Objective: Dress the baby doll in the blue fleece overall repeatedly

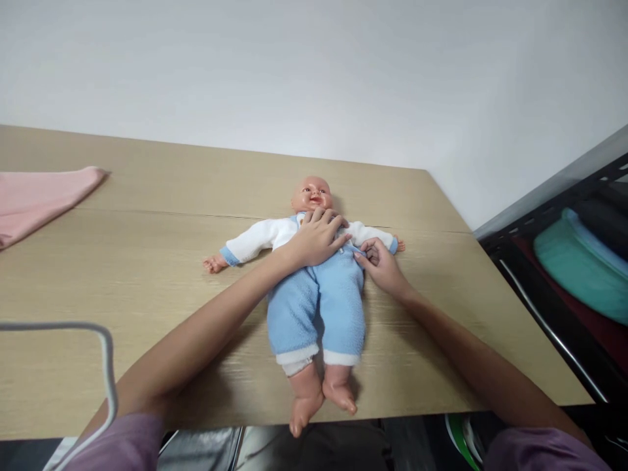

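Observation:
A baby doll (314, 294) in a blue and white romper lies on its back in the middle of the wooden table (147, 261), head toward the wall, feet over the near edge. My left hand (318, 237) lies on the doll's chest, fingers spread and curled over the cloth just below the chin. My right hand (380, 261) is at the doll's side under its outstretched arm, thumb and fingers pinched on the blue cloth of the romper.
A pink cloth (39, 199) lies at the table's far left. A white cable (105, 366) loops over the near left edge. A dark metal rack (564, 261) with a teal folded item (583, 268) stands to the right. A white wall is behind.

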Available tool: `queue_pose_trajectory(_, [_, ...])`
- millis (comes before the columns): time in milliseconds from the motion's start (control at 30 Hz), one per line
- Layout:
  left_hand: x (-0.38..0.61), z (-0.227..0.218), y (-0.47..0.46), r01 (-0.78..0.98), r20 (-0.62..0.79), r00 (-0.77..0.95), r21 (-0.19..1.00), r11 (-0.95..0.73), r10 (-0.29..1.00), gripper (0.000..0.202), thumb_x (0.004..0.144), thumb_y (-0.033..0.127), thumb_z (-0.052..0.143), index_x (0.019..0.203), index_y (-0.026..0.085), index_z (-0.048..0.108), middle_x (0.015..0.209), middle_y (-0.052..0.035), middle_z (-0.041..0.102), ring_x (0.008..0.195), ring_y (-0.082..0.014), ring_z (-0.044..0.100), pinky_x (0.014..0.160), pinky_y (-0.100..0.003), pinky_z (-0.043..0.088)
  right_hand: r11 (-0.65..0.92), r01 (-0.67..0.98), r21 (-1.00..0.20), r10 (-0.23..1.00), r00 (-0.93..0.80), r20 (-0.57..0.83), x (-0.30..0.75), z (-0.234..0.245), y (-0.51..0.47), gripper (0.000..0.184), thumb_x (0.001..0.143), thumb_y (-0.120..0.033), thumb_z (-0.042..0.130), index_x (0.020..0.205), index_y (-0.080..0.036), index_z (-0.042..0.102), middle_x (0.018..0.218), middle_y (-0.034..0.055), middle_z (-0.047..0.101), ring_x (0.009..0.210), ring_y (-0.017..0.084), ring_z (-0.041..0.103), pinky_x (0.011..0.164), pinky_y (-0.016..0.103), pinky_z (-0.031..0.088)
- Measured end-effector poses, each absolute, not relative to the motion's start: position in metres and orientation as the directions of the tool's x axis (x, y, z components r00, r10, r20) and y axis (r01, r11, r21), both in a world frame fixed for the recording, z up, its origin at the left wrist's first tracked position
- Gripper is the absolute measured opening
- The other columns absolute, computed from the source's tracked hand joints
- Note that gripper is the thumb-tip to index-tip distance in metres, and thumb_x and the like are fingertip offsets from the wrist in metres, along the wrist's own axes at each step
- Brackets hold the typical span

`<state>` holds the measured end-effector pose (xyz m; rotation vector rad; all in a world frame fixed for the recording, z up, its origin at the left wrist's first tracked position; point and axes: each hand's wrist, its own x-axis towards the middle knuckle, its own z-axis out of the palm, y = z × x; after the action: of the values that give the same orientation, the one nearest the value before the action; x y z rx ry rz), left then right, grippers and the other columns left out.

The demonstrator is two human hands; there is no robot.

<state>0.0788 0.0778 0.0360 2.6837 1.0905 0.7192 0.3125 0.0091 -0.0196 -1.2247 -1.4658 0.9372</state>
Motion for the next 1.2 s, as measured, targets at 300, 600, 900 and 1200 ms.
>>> queue_pose_trajectory(300, [0.083, 0.061, 0.063, 0.513, 0.491, 0.66, 0.259, -0.818, 0.569, 0.031, 0.113, 0.034, 0.05, 0.134, 0.018, 0.066, 0.152, -0.0204, 0.063, 0.143, -0.0382, 0.053, 0.126, -0.056, 0.04, 0.446, 0.852, -0.275, 0.807, -0.249, 0.536, 0.37, -0.01, 0.023, 0.046, 0.101, -0.051, 0.071, 0.139, -0.025, 0.065, 0.14, 0.0175, 0.071, 0.133, 0.042, 0.063, 0.117, 0.061, 0.045])
queue_pose_trajectory(600, [0.097, 0.051, 0.04, 0.434, 0.394, 0.751, 0.311, -0.846, 0.53, 0.033, 0.113, 0.04, 0.055, 0.136, 0.019, 0.066, 0.151, -0.0192, 0.065, 0.138, -0.0379, 0.058, 0.12, -0.055, 0.046, 0.483, 0.806, -0.341, 0.846, -0.331, 0.417, 0.421, -0.02, 0.043, 0.066, 0.095, -0.063, 0.079, 0.147, -0.025, 0.064, 0.143, 0.0155, 0.075, 0.13, 0.04, 0.068, 0.126, 0.066, 0.038])
queue_pose_trajectory(900, [0.096, 0.075, 0.017, 0.416, 0.531, 0.643, 0.363, -0.834, 0.552, 0.025, 0.115, 0.03, 0.048, 0.127, 0.02, 0.068, 0.138, -0.0132, 0.074, 0.127, -0.0317, 0.063, 0.114, -0.05, 0.047, 0.639, 0.765, -0.082, 0.664, -0.494, 0.561, 0.395, -0.009, 0.029, 0.061, 0.1, -0.036, 0.071, 0.158, -0.025, 0.055, 0.155, 0.016, 0.067, 0.146, 0.039, 0.063, 0.139, 0.071, 0.025])
queue_pose_trajectory(1200, [0.077, 0.058, -0.144, 0.706, 0.496, 0.185, 0.534, -0.466, 0.848, 0.058, 0.104, 0.042, 0.073, 0.156, 0.026, 0.052, 0.178, -0.0187, 0.037, 0.164, -0.0436, 0.038, 0.132, -0.068, 0.038, 0.686, 0.727, 0.04, 0.572, -0.572, 0.588, 0.374, -0.007, 0.02, 0.046, 0.103, -0.026, 0.065, 0.149, -0.029, 0.061, 0.148, 0.012, 0.073, 0.138, 0.034, 0.068, 0.136, 0.066, 0.036])
